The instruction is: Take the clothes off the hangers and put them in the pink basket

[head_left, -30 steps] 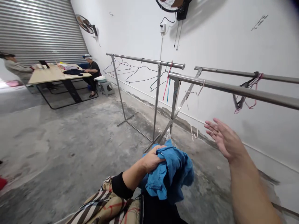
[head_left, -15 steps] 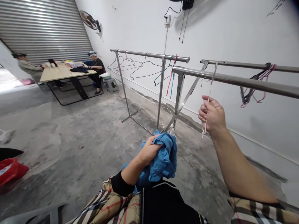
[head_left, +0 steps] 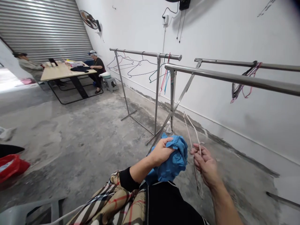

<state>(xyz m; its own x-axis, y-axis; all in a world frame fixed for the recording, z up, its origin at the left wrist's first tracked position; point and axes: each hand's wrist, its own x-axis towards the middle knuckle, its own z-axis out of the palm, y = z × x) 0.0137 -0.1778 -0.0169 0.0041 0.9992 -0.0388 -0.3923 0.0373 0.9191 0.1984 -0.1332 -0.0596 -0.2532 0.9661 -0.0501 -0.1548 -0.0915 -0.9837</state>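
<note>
My left hand (head_left: 162, 152) is closed on a bunched blue cloth (head_left: 174, 164), perhaps a garment, which hangs crumpled in front of my body. To the right of it, my right hand (head_left: 205, 161) pinches a thin whitish clothes hanger (head_left: 196, 131). The hanger points up and down, seen nearly edge-on, off the rail. It is apart from the blue cloth. Above both hands runs the near metal rail (head_left: 225, 79) of a clothes rack. Dark and pink hangers (head_left: 245, 82) hang bunched on the rail behind it.
A second metal rack (head_left: 145, 53) beyond holds several wire hangers (head_left: 146, 67). At the far left, two people sit at a wooden table (head_left: 58, 72) near a roller shutter. A red bag (head_left: 15, 168) lies on the floor at left, and a grey plastic stool (head_left: 30, 212) is at lower left.
The whitish hanger has come off the near rail, and my right hand has lowered with it toward my left hand. My left hand has moved slightly right with the blue cloth.
</note>
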